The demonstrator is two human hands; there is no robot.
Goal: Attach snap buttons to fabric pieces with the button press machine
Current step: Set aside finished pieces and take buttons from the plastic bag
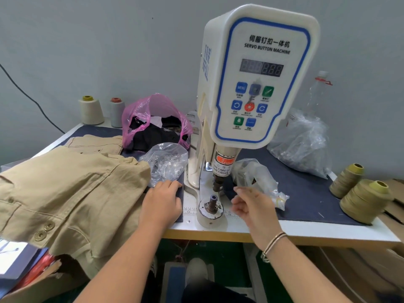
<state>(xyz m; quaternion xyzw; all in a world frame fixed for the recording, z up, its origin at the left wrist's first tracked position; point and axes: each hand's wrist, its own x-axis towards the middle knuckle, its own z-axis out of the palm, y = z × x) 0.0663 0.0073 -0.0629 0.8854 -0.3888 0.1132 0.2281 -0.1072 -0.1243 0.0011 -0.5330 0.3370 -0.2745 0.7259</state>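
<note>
The white servo button machine (258, 75) stands at the middle of the table, its upper punch (217, 182) raised above the bare lower die (212, 203). My left hand (161, 204) lies palm down on the dark mat just left of the die, fingertips by a clear bag of snap parts (166, 161). My right hand (253, 206) hovers right of the die with loosely spread fingers, in front of another clear bag (255, 173); whether it holds something small I cannot tell. A pile of tan garments (65, 193) with buttons lies at the left.
A pink bag of dark cloth (153, 121) sits behind the snap bag. A large clear bag (303, 143) and a bottle (317, 92) stand at the back right. Thread cones are at the back left (90, 110) and right edge (365, 202). A foot pedal (175, 278) is under the table.
</note>
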